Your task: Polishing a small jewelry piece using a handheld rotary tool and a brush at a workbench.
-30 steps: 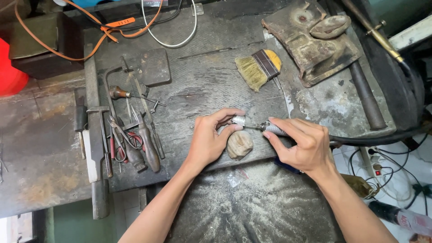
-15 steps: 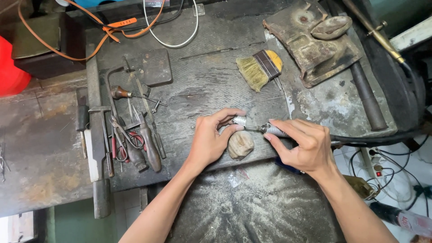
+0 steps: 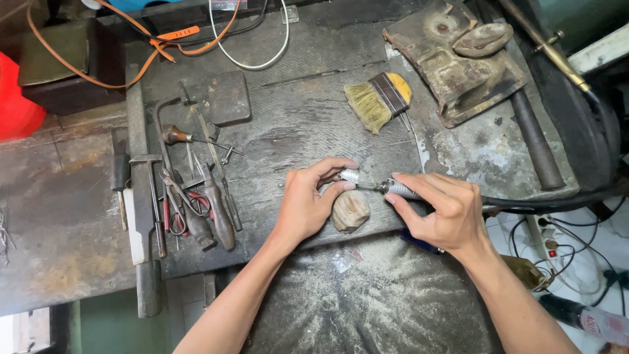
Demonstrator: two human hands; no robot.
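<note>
Between both hands (image 3: 308,203), small metal piece (image 3: 348,176)

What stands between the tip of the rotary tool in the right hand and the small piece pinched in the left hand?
Nothing visible does. The right hand holds the slim metal rotary handpiece, and its tip already reaches the small silvery piece pinched by the left hand, just above the rounded tan wooden peg.

Hand tools (image 3: 190,196) lie on the bench (image 3: 295,124) at the left. A brush (image 3: 379,98) lies far of the hands (image 3: 308,203), a block (image 3: 350,211) between them.
</note>
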